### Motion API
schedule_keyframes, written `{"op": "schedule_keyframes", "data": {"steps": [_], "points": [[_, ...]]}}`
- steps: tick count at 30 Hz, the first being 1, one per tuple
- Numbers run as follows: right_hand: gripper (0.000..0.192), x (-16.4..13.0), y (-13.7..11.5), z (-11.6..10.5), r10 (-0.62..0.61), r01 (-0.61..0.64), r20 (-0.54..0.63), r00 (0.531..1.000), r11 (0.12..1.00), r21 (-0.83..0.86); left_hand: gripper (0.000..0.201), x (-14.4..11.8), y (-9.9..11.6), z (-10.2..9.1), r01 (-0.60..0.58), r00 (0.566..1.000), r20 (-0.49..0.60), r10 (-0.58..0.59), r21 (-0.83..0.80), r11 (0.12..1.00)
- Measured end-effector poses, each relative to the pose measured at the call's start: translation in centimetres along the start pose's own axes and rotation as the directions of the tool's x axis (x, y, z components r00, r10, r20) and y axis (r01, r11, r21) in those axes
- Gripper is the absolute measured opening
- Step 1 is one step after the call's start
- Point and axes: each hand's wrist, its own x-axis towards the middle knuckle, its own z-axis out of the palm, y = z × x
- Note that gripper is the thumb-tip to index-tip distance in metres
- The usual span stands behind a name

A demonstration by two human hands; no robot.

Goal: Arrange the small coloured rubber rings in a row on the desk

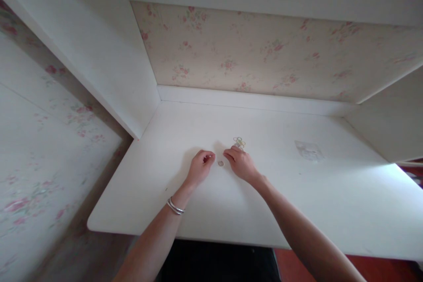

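Observation:
Both my hands rest on a white desk (pixel 205 211). My left hand (pixel 200 168) is loosely curled, its fingertips close together just left of a single small ring (pixel 220 163) lying on the desk. My right hand (pixel 240 163) lies palm down just right of that ring, fingers pointing left. Just beyond my right hand sits a small heap of pale yellow-green rings (pixel 239 142). The ring lies apart from both hands. Whether my left fingertips pinch anything is too small to tell.
A small clear plastic bag (pixel 309 150) lies flat on the desk to the right. White side panels and a floral wallpapered back wall (pixel 264 53) enclose the desk. A shelf runs overhead. Silver bangles (pixel 175 206) circle my left wrist.

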Motion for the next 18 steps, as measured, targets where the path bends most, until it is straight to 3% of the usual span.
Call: {"op": "schedule_keyframes", "data": {"steps": [7,18], "points": [[0.028,-2.7,-0.5,0.3,-0.082,0.081,0.04,0.996,0.996,0.026,0.016,-0.1,0.4,0.0,0.012,1.0,-0.002,-0.012,0.016,1.0],[0.03,-3.1,-0.2,1.1,-0.132,0.137,0.065,0.989,0.986,-0.095,0.018,-0.2,0.1,0.0,-0.015,1.0,-0.004,0.015,0.049,0.999]]}}
